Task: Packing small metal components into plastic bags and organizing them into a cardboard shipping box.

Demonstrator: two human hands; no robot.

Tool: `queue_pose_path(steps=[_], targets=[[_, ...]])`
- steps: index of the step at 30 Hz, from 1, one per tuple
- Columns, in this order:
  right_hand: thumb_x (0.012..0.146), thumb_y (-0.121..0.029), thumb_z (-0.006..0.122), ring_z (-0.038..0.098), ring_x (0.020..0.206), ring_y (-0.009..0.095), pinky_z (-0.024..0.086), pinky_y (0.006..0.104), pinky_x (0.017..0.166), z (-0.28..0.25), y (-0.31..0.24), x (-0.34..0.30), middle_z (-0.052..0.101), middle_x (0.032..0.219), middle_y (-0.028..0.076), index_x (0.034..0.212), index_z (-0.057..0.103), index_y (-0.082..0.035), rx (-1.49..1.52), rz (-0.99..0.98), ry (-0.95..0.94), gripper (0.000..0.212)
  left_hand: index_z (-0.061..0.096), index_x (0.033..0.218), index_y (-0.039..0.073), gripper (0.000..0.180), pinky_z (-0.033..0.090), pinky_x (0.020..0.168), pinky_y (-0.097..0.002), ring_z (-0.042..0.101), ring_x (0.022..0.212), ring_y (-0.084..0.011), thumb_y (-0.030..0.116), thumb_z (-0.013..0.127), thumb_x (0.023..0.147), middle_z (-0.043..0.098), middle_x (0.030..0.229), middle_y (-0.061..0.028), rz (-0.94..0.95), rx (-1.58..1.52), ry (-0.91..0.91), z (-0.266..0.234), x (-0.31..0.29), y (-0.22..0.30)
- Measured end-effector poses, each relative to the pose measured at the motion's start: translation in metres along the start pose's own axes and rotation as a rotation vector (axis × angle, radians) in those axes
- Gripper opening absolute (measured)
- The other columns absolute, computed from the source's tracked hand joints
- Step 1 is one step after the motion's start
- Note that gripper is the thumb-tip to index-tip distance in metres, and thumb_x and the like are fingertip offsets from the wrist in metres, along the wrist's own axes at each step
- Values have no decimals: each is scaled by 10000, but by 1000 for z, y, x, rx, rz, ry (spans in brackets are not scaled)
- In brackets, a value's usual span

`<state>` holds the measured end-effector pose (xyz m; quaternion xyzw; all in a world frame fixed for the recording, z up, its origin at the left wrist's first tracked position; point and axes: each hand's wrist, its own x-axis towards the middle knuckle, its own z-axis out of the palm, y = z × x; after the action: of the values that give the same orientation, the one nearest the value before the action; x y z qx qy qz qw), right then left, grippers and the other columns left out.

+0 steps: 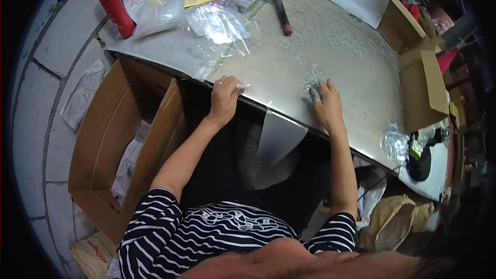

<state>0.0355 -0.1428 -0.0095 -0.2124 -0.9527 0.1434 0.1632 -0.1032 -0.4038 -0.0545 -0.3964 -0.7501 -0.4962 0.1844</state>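
Note:
My left hand [225, 99] is closed at the table's front edge. Something small and whitish shows at its fingertips, too small to name. Farther right, my right hand [329, 104] rests on the metal-topped table [361, 103] with its fingers stretched and apart. One of its digits wears a greyish covering. Those fingers touch a little heap of thin, shiny metal pins [311, 78]. Below the table edge, between my legs, hangs a translucent plastic sheet or bag [281, 137].
An open cardboard box [98, 139] stands at the left. Plastic bags [217, 20], a red flask [118, 13] and a dark-handled tool [282, 16] lie or stand at the back. Cardboard walls [416, 80] border the right side; loose pins [341, 36] are scattered across the tabletop.

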Motion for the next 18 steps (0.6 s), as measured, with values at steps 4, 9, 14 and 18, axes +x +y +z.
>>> queue_pose_path(steps=[4, 9, 14, 18], targets=[[870, -206, 673, 574, 1148, 296, 426, 388, 995, -39, -51, -73, 611, 1216, 196, 1233, 575, 19, 442, -84, -60, 438, 577, 839, -16, 114, 446, 688, -343, 564, 741, -261, 73, 557, 909, 546, 753, -118, -89, -239, -343, -4, -7, 51], [826, 4, 693, 461, 610, 32, 394, 201, 545, 2, -80, -134, 543, 689, -33, 1205, 614, -48, 886, -44, 14, 391, 586, 951, -8, 116, 433, 594, -286, 537, 650, -152, 16, 637, 850, 570, 741, -79, -110, -533, -431, 4, -50, 96], [869, -33, 642, 561, 501, 72, 431, 242, 447, 19, -62, -182, 565, 601, 5, 1183, 550, -66, 1087, 156, -441, 329, 637, 894, 17, 95, 385, 512, -210, 480, 556, -31, 53, 695, 828, 560, 609, -7, -456, -521, -680, -3, -85, 95], [845, -94, 678, 631, 529, 161, 487, 292, 480, 37, -46, -210, 637, 666, 82, 915, 629, -17, 853, 44, -790, 115, 671, 784, 4, 106, 422, 542, -238, 521, 577, -61, 72, 749, 762, 595, 629, -4, -451, -606, -1047, 2, -121, 71]])
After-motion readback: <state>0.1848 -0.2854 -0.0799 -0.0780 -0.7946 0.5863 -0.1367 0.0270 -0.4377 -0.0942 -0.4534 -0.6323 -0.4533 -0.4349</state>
